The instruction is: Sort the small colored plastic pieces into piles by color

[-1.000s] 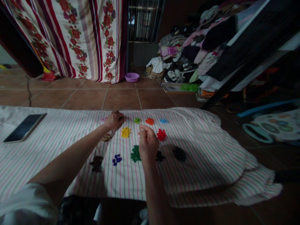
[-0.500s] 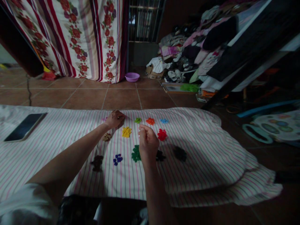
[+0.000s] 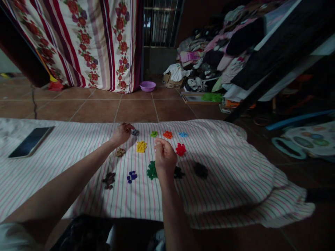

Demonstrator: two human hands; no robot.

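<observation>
My left hand (image 3: 122,134) is at the far side of the cloth, its index finger stretched out beside a small pile of grey pieces (image 3: 134,132). No piece shows in it. My right hand (image 3: 165,154) hovers mid-cloth with curled fingers, thumb against index; what they hold, if anything, is hidden. Around it lie piles of dark green pieces (image 3: 151,170), red pieces (image 3: 180,149), yellow pieces (image 3: 141,146), orange pieces (image 3: 168,134), light green pieces (image 3: 154,134) and black pieces (image 3: 179,173), partly covered by my wrist.
Piles of tan pieces (image 3: 120,152), brown pieces (image 3: 109,180), dark blue pieces (image 3: 132,176), light blue pieces (image 3: 183,134) and blackish pieces (image 3: 200,170) lie on the striped cloth (image 3: 230,195). A phone (image 3: 31,142) rests at left. Beyond are a purple basin (image 3: 148,86) and heaped clothes.
My left hand has drawn back to the left, uncovering the grey pile and covering the spot where pink pieces showed. My right hand has hardly moved.
</observation>
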